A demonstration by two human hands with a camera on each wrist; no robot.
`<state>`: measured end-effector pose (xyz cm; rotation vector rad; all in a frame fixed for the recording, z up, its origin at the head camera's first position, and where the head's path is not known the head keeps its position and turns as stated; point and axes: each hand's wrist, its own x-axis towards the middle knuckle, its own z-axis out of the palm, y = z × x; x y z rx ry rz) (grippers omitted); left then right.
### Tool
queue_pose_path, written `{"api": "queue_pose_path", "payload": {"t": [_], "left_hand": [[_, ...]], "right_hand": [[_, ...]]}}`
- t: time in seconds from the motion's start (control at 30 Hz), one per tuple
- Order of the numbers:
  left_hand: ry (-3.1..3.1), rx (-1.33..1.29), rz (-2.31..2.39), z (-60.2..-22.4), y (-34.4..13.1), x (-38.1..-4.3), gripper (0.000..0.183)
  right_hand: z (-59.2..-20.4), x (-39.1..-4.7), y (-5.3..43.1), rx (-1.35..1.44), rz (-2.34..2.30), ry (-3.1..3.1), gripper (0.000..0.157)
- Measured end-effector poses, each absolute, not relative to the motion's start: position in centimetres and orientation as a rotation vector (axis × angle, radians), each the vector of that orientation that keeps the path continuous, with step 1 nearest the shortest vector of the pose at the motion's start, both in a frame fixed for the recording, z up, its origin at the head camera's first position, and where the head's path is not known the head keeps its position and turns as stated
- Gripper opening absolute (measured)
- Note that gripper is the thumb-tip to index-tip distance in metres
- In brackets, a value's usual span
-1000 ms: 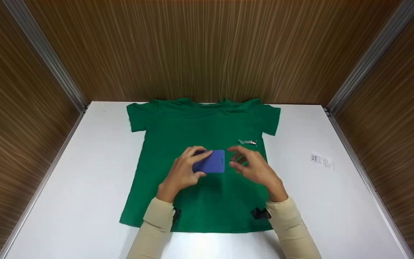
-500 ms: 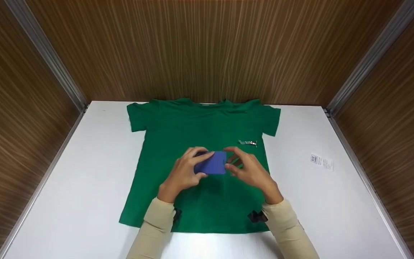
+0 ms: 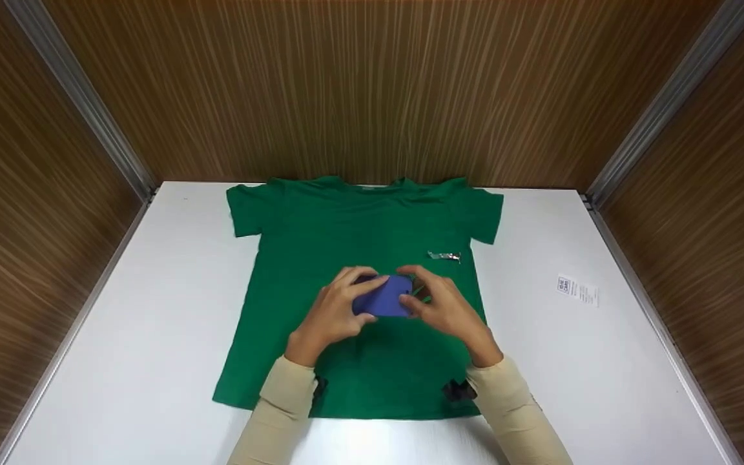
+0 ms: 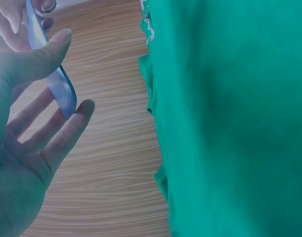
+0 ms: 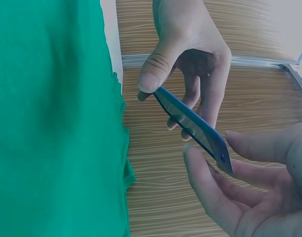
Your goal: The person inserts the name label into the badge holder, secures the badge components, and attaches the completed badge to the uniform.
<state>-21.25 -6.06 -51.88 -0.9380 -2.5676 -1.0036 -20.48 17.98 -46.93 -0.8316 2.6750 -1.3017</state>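
Observation:
Above a spread-out green T-shirt, my left hand grips the left end of a flat blue-purple card holder. Its thumb is at the near edge and its fingers are over the top and far side. My right hand has its thumb and curled fingers about the opposite end, where a small slot shows. In the right wrist view the holder slants between both hands, its slotted end among the right fingers. The left wrist view shows the holder nearly edge-on behind the left thumb.
A small shiny strap clip lies on the shirt's right side. On the white table to the right is a white printed card. Wood-patterned panels stand at the back and both sides.
My right hand has moved left and its thumb and fingers have come onto the holder's slotted end. The holder has shifted slightly right and nearer, still in my left hand.

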Motion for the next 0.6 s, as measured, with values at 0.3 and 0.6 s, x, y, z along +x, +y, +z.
{"api": "queue_pose_path", "payload": {"t": [0.3,0.6], "left_hand": [[-2.561,-0.947,-0.991,-51.88,-5.91,-21.10,0.069],[-2.563,-0.955,-1.001,-51.78,-5.76,-21.16,0.074]], "right_hand": [[-47.39,-20.53,17.81,-0.829,-1.372,2.627,0.041],[-47.70,-20.60,17.66,-0.810,-1.419,2.609,0.039]]}}
